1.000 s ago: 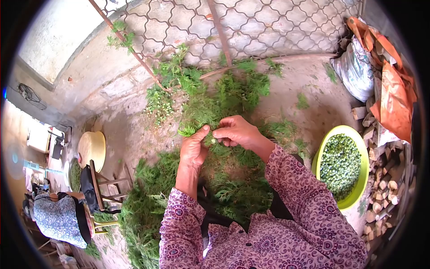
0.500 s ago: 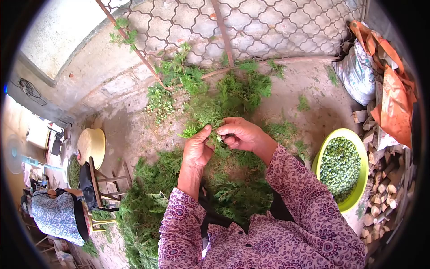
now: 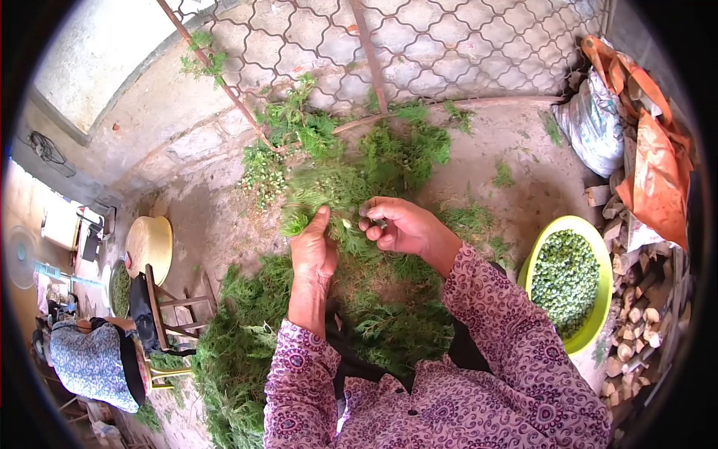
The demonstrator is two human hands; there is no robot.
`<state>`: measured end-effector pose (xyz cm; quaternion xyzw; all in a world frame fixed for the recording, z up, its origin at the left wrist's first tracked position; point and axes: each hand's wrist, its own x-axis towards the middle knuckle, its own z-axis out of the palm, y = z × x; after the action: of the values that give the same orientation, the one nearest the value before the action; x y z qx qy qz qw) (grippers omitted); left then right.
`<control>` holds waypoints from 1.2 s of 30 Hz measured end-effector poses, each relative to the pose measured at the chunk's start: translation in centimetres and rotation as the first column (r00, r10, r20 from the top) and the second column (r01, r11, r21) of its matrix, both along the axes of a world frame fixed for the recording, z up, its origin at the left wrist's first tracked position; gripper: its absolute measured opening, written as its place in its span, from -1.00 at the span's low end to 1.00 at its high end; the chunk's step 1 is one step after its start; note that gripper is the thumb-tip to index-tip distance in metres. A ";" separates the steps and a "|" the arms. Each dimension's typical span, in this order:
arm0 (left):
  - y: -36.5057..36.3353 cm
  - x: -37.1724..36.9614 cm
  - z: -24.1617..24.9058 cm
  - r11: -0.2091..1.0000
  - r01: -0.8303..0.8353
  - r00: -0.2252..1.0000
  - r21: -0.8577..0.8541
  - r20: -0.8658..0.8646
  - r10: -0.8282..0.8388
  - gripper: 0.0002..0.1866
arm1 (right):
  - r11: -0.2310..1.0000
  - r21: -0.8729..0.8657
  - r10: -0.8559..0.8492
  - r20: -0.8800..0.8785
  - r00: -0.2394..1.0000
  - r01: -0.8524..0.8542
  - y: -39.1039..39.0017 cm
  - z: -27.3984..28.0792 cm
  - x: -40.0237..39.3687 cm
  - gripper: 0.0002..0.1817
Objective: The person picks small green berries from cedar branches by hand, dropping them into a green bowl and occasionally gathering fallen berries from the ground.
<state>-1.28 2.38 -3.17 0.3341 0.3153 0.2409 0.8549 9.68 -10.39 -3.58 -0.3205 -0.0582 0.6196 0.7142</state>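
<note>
At far left a fan (image 3: 21, 258) stands above a second person (image 3: 93, 363), who is seated in blue patterned clothes. Near that person are a round dish (image 3: 120, 289) of green bits, a pale yellow basin (image 3: 152, 247) and a wooden frame (image 3: 184, 301). Next comes a heap of cut greenery (image 3: 232, 359), spread over the floor.

The left hand (image 3: 313, 254) grasps a feathery sprig (image 3: 314, 196), thumb uppermost; the sprig (blurred at its outer end) fans out above the knuckles, over more greens on the floor. Just beside it, the right hand (image 3: 400, 230) has its fingers curled and the thumb drawn in to them. Something small and greenish shows by the fingertips, but I cannot tell whether it is gripped. Both sleeves are purple and patterned.

Behind the hands, a metal fence (image 3: 369, 56) runs along the wall, loose sprays at its foot. To the right, a yellow-green tub (image 3: 580, 344) holds a mass of small green cones (image 3: 565, 284). Beyond it are a whitish sack (image 3: 594, 123), its marks too unclear to read, an orange sheet (image 3: 662, 176) and stacked firewood (image 3: 636, 322).
</note>
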 end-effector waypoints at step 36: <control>5.2 -3.2 0.4 0.922 -0.378 0.904 0.085 0.250 0.347 -0.88 | 0.558 0.802 -0.257 0.411 -0.875 0.213 -3.7 11.9 -2.4 -0.39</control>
<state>-4.48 7.61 -2.74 0.2948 0.2540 0.4531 0.8020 7.23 -14.12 8.35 -0.6229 -0.4766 -0.4525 0.4245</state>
